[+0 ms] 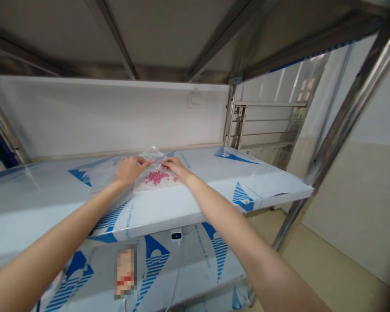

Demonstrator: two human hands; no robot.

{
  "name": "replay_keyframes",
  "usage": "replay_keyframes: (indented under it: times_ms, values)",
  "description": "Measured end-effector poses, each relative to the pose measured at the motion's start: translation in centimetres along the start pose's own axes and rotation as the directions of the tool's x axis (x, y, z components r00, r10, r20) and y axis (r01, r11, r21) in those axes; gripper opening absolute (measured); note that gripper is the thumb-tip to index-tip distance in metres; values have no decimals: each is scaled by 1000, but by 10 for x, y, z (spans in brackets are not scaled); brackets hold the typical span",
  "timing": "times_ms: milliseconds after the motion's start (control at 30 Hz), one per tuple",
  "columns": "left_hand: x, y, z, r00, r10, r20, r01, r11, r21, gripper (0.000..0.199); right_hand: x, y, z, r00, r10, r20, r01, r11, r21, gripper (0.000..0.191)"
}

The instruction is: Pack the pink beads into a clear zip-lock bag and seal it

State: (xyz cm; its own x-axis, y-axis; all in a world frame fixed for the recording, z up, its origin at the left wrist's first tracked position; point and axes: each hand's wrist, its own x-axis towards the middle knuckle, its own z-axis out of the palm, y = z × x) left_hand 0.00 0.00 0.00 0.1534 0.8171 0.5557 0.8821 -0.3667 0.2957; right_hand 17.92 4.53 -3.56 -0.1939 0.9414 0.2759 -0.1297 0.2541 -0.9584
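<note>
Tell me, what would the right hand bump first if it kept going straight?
Probably the left hand, just across the top of the clear plastic bag under the right hand; depth is hard to judge.

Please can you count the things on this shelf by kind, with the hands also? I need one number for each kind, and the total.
Hands: 2 (left hand, right hand)
Clear plastic bag: 1
Pile of small pink round pieces: 1 (single pieces too many to count)
Total: 4
</note>
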Motion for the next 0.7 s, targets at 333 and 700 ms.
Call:
replay_keyframes:
  times_ms: [333, 700]
  values:
    - [27, -22, 21, 987, -98, 126, 145, 878, -456, 29, -10, -17, 10, 996, -48, 75, 52, 997, -59, 19]
    - [23, -32, 16, 985, 157, 65, -141, 969, -205, 31, -5, -12, 1, 994, -90, -60, 78, 979, -187, 24]
